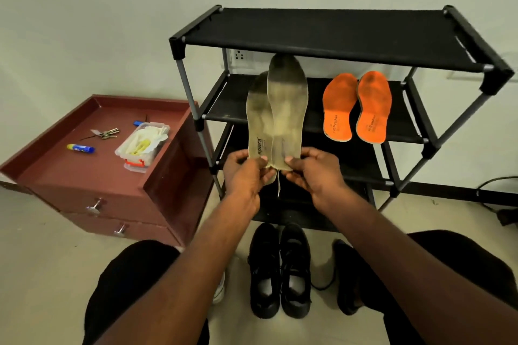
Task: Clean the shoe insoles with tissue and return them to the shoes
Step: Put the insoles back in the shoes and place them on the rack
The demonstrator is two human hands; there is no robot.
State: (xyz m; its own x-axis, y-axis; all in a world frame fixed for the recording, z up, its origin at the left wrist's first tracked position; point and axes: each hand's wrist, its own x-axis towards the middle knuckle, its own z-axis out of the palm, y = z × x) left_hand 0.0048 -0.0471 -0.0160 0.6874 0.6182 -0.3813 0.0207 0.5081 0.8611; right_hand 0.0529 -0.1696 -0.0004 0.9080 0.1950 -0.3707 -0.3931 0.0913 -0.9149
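Two dirty beige insoles stand upright in front of the shoe rack, overlapping. My left hand [245, 169] pinches the heel of the left insole [259, 120], which bears a printed brand name. My right hand [311, 169] pinches the heel of the right insole [287, 103], which is darker at the toe. A thin string hangs below the heels. Two orange insoles [356, 109] lie side by side on the rack's middle shelf. A pair of black shoes [280, 272] sits on the floor between my knees. A clear box of white tissue [143, 140] sits on the red cabinet.
The black shoe rack [322, 36] has several fabric shelves against the wall. The red drawer cabinet [92, 159] at left carries keys [106, 133] and a blue tube [81, 148]. Another dark shoe [347, 277] lies by my right knee. Cables run along the floor at right.
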